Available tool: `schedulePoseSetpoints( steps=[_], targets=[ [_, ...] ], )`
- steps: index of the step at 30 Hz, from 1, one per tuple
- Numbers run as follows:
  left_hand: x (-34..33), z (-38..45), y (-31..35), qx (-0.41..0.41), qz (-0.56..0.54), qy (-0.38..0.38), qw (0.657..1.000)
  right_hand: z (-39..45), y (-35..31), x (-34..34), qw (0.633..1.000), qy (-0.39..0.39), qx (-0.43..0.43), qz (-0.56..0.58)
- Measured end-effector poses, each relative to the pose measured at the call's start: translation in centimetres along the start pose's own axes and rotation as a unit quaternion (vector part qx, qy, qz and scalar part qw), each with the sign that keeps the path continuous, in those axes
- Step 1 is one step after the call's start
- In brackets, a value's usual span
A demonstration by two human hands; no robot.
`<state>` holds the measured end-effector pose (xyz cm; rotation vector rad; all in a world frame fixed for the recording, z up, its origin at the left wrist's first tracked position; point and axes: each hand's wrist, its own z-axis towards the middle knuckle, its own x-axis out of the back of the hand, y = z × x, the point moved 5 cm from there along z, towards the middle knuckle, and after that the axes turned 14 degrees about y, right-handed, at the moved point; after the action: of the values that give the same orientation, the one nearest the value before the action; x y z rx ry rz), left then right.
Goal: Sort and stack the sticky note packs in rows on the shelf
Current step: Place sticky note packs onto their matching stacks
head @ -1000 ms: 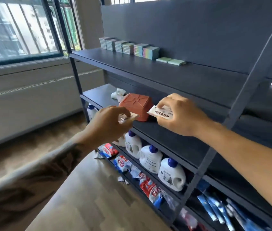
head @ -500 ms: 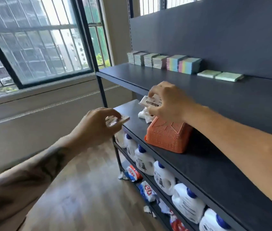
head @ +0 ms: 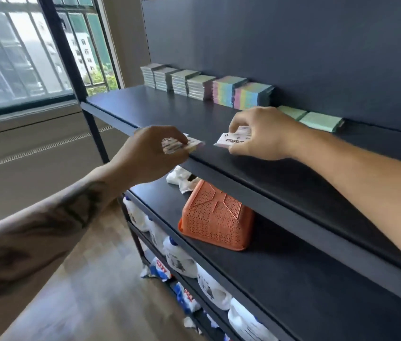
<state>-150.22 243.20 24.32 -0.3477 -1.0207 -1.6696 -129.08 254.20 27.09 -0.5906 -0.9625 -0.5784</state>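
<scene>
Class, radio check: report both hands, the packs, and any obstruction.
Left hand pinches a pack. Right hand grips another, at top shelf front. Row at back, nothing between.

Dark navy shelf (head: pixel 170 112), perforated orange basket (head: pixel 215 222), seemingly pastel-striped packs (head: pixel 240 94)

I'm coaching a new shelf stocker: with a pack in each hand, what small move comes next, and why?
Probably carry the right hand and its pack back to the row's end, onto the flat green packs; those lie lowest beside the full stacks.

Head camera looks down-right, close, perhaps tilted, over the shelf (head: pixel 194 114).
</scene>
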Motion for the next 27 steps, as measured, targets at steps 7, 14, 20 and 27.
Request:
schedulePoseSetpoints(
  steps=[7, 14, 20, 27],
  targets=[
    [-8.4, 7.0, 3.1, -0.138, -0.038, -0.141, 0.980, -1.1, 6.7, 1.2, 0.993, 0.002, -0.112, -0.040],
    [-12.9, 12.9, 3.9, -0.255, -0.090, -0.271, 0.924, -1.9, 8.5, 2.0, 0.969, -0.046, -0.238, -0.049],
    [-15.0, 16.4, 3.7, -0.348, -0.159, -0.333, 0.862, 0.6, 7.5, 2.1, 0.962, 0.033, -0.266, -0.043],
    [-16.4, 18.7, 2.6, -0.391, -0.144, -0.386, 0.823, 5.1, 7.8, -0.6, 0.957, 0.104, -0.272, 0.001]
  ],
)
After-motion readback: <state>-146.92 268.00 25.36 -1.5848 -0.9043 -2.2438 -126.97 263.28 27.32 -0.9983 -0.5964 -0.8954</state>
